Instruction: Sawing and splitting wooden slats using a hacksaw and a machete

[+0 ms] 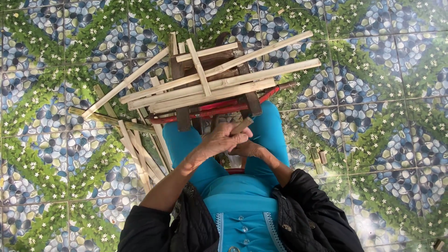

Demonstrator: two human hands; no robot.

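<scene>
My left hand (224, 139) is closed round a short piece of bamboo (242, 125) that sticks up and to the right from the fist. Just below it, my right hand (249, 149) is curled against the left one; what it holds is hidden. Both hands hover over my lap in turquoise trousers (270, 128). Right in front of them stands a small dark wooden stool (252, 100) with several long split bamboo strips (219, 86) piled across its top. A red-handled tool (219, 111) lies under the strips along the stool's near edge.
More bamboo strips (140, 154) lie scattered on the floor to the left of my knee. Small offcuts (317, 156) rest on the floor at the right. The floor is tiled with a pebble, leaf and flower pattern (382, 93).
</scene>
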